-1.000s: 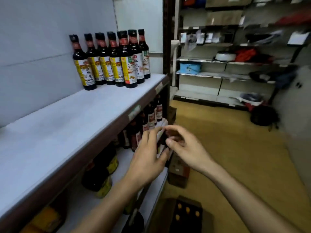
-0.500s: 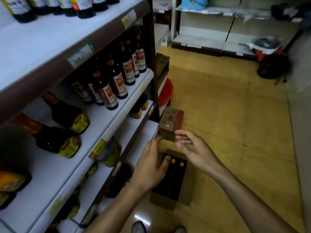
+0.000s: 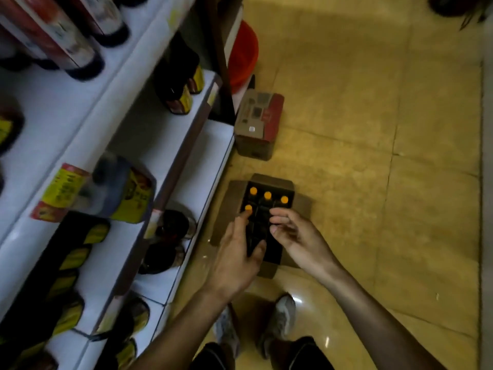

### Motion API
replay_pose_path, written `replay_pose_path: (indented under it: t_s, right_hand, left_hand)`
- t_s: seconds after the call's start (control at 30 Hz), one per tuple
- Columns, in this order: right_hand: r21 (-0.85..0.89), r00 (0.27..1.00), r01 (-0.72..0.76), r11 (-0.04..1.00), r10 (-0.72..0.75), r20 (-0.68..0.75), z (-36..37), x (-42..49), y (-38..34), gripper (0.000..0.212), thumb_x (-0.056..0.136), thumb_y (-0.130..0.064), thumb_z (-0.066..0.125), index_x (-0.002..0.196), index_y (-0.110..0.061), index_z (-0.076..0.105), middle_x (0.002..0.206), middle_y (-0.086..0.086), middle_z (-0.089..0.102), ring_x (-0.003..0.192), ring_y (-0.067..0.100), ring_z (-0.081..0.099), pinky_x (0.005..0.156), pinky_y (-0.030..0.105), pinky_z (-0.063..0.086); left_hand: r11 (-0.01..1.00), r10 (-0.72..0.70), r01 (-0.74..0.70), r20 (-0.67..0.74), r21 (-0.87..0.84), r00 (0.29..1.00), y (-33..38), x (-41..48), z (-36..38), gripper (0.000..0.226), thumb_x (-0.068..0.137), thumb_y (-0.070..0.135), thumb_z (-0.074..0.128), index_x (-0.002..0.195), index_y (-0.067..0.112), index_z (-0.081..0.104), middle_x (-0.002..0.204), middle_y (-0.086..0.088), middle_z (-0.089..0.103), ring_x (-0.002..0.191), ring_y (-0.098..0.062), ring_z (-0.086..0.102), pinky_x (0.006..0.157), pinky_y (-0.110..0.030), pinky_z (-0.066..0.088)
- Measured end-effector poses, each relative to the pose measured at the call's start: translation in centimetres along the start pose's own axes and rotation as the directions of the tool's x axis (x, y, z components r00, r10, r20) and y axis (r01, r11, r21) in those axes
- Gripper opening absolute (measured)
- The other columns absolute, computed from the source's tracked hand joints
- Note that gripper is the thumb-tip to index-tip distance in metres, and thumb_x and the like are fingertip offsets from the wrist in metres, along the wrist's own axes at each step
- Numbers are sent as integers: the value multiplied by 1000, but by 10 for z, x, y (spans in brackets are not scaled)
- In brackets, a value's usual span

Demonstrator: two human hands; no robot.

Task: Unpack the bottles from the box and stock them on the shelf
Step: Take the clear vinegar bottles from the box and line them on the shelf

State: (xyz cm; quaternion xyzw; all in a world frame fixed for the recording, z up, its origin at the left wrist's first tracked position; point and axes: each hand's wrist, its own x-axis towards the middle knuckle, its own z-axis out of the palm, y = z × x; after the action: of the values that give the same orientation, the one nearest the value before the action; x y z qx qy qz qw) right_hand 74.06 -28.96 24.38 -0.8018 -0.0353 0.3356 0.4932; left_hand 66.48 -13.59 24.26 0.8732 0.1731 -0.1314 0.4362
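Note:
An open cardboard box (image 3: 302, 206) sits on the yellow floor beside the shelf unit. Inside stand dark bottles with orange caps (image 3: 267, 195); several caps show at the far end. My left hand (image 3: 234, 252) hovers over the box's left side, its fingertips close to the nearest orange cap (image 3: 248, 208), holding nothing. My right hand (image 3: 296, 236) is over the box's right side with fingers loosely curled and empty. White shelves (image 3: 112, 84) on the left carry dark sauce bottles (image 3: 176, 89).
A closed brown and red carton (image 3: 257, 121) stands on the floor just beyond the open box. A red tub (image 3: 244, 49) sits behind it by the shelf post. My shoes (image 3: 280, 324) are at the bottom, close to the box. Open floor lies to the right.
The view has tilted from the top shelf down to the floor. Both hands have dropped from shelf height to just above the open box.

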Motion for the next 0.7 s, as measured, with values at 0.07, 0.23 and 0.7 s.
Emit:
replay_pose_path:
  t_s: [0.07, 0.23, 0.7]
  right_hand:
    - [-12, 1000, -19, 1000, 19, -14, 20, 25, 38, 36, 102, -18, 59, 139, -17, 57, 128, -1, 64, 111, 3, 61, 79, 0, 45]
    - [-50, 999, -46, 998, 44, -28, 64, 93, 134, 36, 103, -21, 59, 138, -22, 56, 128, -4, 63, 104, -10, 56, 80, -3, 43]
    - [-355, 997, 30, 934, -2, 78, 125, 266, 294, 51, 101, -26, 60, 148, -29, 40, 137, -1, 55, 128, 18, 56, 101, 31, 49]
  left_hand:
    - [1000, -18, 18, 31, -14, 999, -38, 21, 26, 66, 98, 29, 62, 153, 32, 27, 147, 7, 45, 131, -12, 50, 95, -23, 44]
    - [997, -71, 73, 54, -32, 996, -130, 74, 90, 67, 98, 27, 63, 155, 30, 27, 149, 6, 45, 131, -14, 50, 97, -26, 46]
    - [962, -111, 98, -38, -254, 993, -282, 228, 182, 60, 101, 24, 60, 151, 36, 31, 127, 15, 53, 99, 7, 53, 72, -13, 43]
